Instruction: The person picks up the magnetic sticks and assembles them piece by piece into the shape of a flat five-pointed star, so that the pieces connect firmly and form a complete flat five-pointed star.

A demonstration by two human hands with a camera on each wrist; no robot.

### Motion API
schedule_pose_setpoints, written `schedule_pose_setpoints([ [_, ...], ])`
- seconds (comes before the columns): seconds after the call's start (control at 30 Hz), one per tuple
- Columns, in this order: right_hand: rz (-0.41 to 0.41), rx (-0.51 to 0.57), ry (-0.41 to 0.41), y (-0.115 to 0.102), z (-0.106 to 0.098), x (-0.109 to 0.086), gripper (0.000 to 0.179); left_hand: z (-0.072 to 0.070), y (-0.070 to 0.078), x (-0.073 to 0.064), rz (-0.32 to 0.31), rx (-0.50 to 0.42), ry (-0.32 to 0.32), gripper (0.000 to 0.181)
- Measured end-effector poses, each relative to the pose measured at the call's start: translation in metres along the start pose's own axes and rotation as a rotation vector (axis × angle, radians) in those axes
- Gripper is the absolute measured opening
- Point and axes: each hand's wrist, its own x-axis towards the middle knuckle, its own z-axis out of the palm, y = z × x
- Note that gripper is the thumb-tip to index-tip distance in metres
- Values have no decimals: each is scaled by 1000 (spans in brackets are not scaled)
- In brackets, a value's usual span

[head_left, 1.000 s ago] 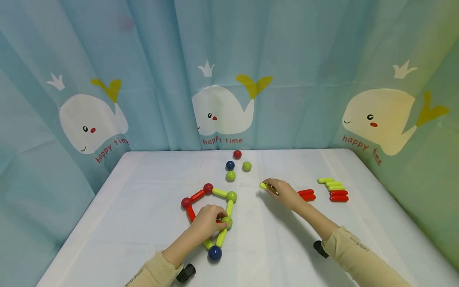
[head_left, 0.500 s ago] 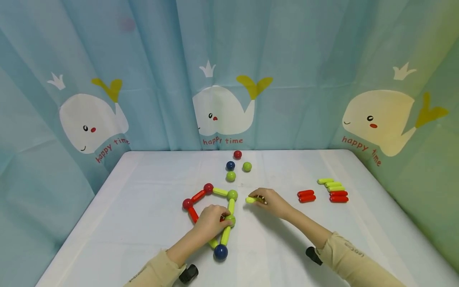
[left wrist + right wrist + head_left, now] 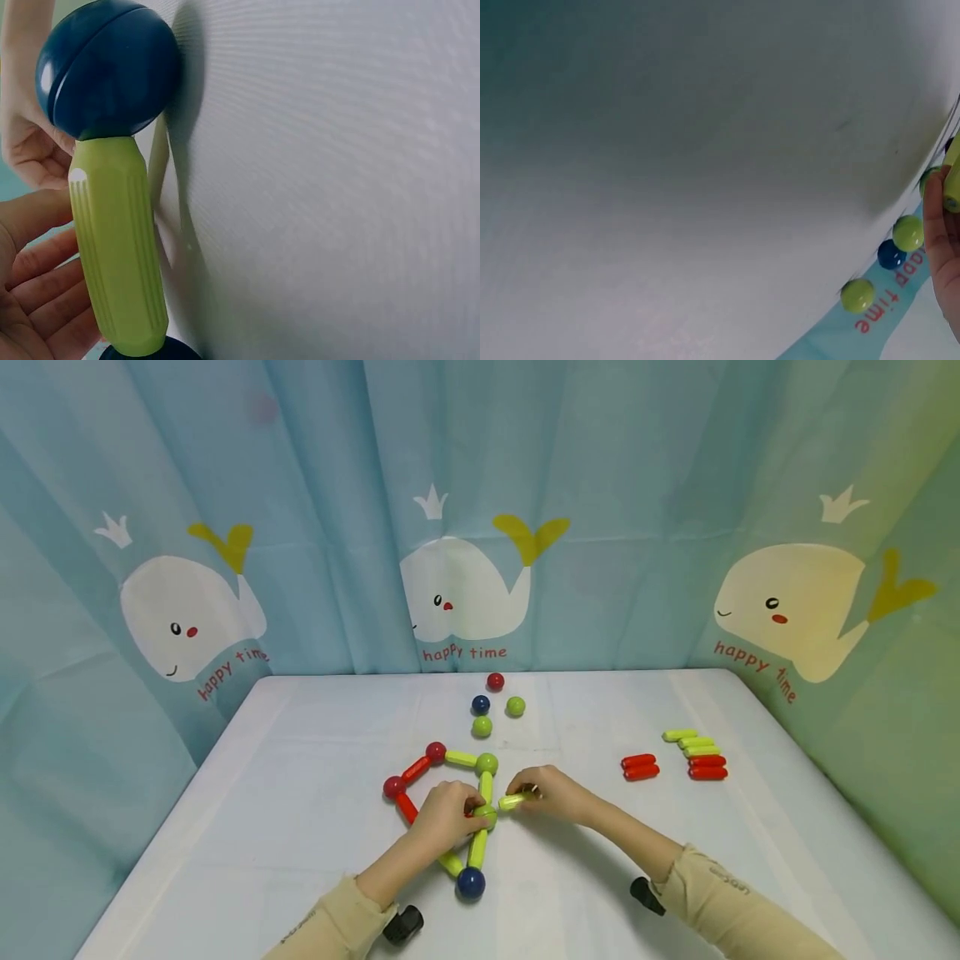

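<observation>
In the head view my left hand pinches a green ball on the right side of a ring of toy building rods and balls. Two red balls, another green ball and a blue ball belong to the same ring. The left hand covers part of it. My right hand holds a loose yellow-green rod by one end, its other end just right of the pinched ball, with a small gap. Large in the left wrist view, a yellow-green rod joins a dark blue ball.
Loose balls lie beyond the ring, among them a red ball and a blue ball. To the right are a pair of red rods and a stack of yellow-green and red rods. A whale-print curtain borders the table.
My right hand has moved left and toward me, bringing the yellow-green rod close to the pinched ball. The left hand has shifted slightly right, and the ring's near end with the blue ball swung right.
</observation>
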Motion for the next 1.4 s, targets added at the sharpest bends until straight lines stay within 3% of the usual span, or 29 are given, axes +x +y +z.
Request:
schedule_pose_setpoints([
  [0.37, -62, -45, -50, -3, 0, 4, 13, 0, 2, 2, 3, 7, 1, 20],
  [0.67, -46, -47, -31, 5, -8, 2, 10, -2, 2, 3, 9, -13, 17, 22],
  [0.83, 16, -13, -22, 13, -16, -5, 9, -1, 1, 2, -10, -24, 15, 21],
  [1.1, 54, -97, 102, 35, -42, -19, 10, 1, 1, 1, -22, -25, 4, 21],
  [1.4, 114, -246, 328, 70, -84, -40, 10, 0, 2, 1, -26, -7, 3, 20],
])
